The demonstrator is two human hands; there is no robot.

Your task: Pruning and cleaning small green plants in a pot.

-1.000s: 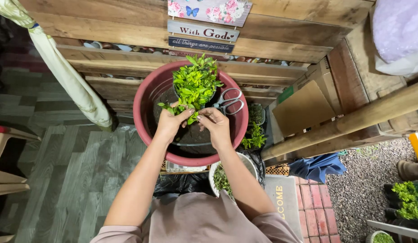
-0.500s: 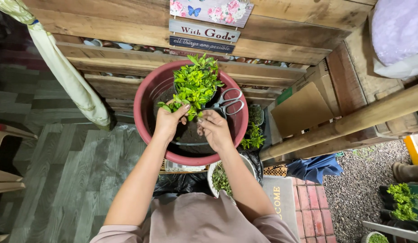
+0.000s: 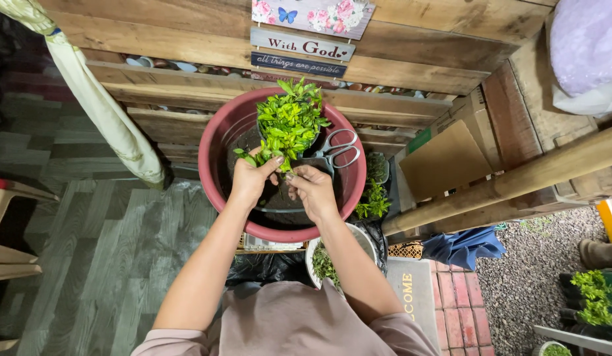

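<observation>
A big dark-red basin [image 3: 217, 142] holds soil, a leafy green plant [image 3: 289, 122] and a pair of grey-handled scissors [image 3: 335, 150] at its right side. My left hand [image 3: 252, 179] and my right hand [image 3: 312, 190] are together inside the basin, fingers pinched at the base of the plant's stems. Both hands seem to grip the lower stems; the exact hold is hidden by leaves and fingers.
A wooden pallet wall [image 3: 411, 66] with small signs stands behind the basin. A white bowl of greens [image 3: 322, 264] sits below my right arm. Cardboard box [image 3: 444, 158], wooden rail [image 3: 517, 178], blue cloth [image 3: 464, 247], doormat [image 3: 408, 296] and potted plants [image 3: 592, 296] lie to the right.
My hands stay at the plant's base; the fingers have shifted slightly closer together around the stems. The view has barely moved.
</observation>
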